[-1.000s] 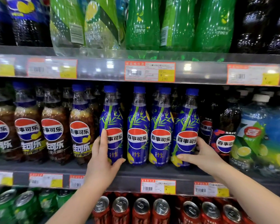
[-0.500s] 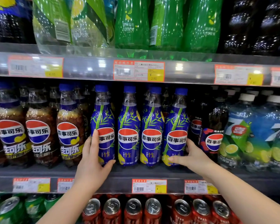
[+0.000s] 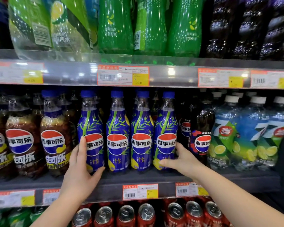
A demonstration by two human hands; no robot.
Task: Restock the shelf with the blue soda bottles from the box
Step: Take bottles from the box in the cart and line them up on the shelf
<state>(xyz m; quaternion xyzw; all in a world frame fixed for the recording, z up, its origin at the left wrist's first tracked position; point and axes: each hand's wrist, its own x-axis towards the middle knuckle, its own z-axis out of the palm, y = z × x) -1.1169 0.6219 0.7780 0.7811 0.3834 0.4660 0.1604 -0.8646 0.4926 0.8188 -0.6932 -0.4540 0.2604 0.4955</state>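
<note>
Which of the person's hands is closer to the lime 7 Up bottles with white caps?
Right. The right hand holds the rightmost blue bottle, only a dark bottle away from the 7 Up bottles. The left hand holds the leftmost blue bottle, across the whole blue row.

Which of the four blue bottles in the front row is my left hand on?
The leftmost blue bottle, beside the brown cola bottles; your left hand wraps its lower label. Your right hand holds the rightmost blue bottle.
</note>
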